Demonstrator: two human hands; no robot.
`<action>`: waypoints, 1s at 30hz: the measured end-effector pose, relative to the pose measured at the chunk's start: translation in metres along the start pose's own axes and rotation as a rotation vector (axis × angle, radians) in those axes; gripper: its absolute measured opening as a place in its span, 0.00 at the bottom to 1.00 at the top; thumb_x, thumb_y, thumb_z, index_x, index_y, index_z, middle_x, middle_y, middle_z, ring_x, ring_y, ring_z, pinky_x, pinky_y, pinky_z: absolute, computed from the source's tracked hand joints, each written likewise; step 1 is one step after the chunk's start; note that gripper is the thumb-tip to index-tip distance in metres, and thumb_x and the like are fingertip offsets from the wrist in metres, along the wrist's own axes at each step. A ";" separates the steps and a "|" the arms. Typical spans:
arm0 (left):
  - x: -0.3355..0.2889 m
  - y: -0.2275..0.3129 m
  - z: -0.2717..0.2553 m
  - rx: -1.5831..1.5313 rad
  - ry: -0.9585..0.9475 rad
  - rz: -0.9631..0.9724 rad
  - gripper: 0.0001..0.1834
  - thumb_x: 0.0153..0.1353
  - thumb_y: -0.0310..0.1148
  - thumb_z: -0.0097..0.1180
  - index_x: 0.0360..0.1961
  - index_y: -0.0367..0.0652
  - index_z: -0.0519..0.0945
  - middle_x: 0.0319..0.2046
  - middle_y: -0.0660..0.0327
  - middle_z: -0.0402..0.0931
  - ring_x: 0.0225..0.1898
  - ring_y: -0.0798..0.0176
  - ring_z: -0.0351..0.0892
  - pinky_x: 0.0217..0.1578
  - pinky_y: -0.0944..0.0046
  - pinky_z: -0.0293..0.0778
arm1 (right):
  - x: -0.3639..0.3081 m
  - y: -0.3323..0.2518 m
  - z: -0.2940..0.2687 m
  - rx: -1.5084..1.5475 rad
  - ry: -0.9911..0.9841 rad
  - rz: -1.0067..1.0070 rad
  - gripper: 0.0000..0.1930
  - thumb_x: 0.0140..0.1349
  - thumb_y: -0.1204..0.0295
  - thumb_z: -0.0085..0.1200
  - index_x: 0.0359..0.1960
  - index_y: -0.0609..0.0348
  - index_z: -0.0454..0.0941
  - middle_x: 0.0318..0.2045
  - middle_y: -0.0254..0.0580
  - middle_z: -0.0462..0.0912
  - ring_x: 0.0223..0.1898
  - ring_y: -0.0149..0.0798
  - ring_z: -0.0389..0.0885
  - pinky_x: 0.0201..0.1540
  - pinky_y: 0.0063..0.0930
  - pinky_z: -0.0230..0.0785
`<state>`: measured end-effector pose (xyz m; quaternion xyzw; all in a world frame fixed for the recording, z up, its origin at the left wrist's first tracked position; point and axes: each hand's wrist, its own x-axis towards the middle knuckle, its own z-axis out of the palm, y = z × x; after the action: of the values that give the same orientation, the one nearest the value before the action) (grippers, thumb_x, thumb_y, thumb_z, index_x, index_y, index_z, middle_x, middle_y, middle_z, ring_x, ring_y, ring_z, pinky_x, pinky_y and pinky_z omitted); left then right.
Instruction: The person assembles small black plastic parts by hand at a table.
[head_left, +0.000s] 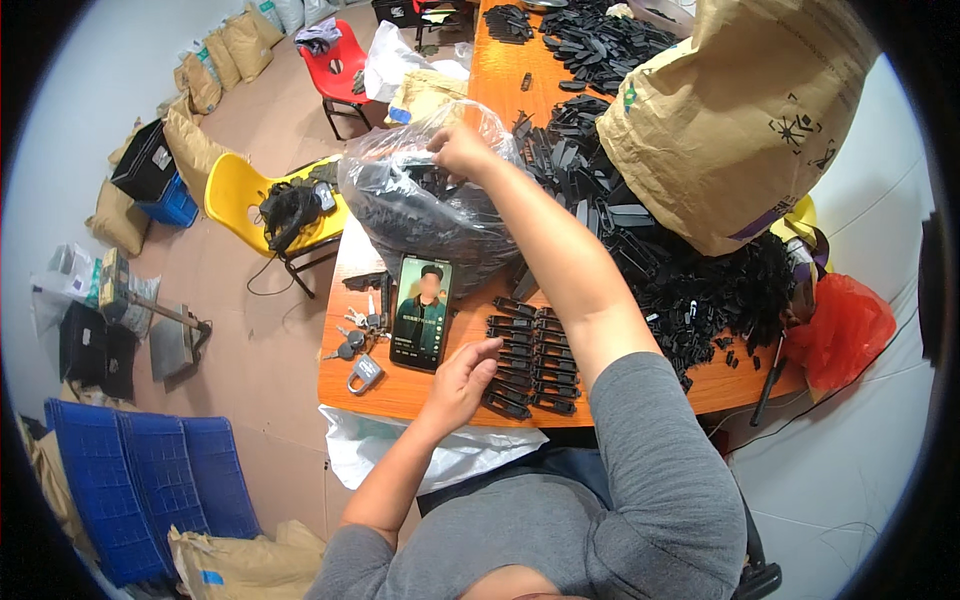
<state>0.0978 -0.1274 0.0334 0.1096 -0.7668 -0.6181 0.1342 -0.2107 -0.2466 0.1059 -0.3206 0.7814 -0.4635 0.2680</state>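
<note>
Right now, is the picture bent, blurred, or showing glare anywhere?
Head view: straight edges of the orange table bend toward the dark round rim; the clear plastic bag under the right hand shows glare; the left hand looks sharp; lighting is even.

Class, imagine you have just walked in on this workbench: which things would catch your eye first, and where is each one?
First comes the heap of black plastic parts spilling across the right of the orange table, under a big brown paper sack. At the centre, the right hand reaches into a clear plastic bag of the same parts. The left hand rests on neat rows of parts beside a lit phone.
</note>
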 end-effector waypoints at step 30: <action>0.112 0.032 0.075 -1.980 0.086 -0.454 0.21 0.69 0.44 0.49 0.49 0.34 0.68 0.45 0.51 0.70 0.49 0.52 0.73 0.54 0.51 0.75 | -0.273 0.019 -0.091 0.043 0.122 -0.235 0.09 0.57 0.74 0.63 0.39 0.65 0.85 0.29 0.40 0.87 0.24 0.23 0.81 0.28 0.21 0.74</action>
<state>-0.0332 -0.0891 0.0576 0.1144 0.1340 -0.9817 0.0717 -0.1027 0.0152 0.1610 -0.3753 0.7431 -0.5271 0.1706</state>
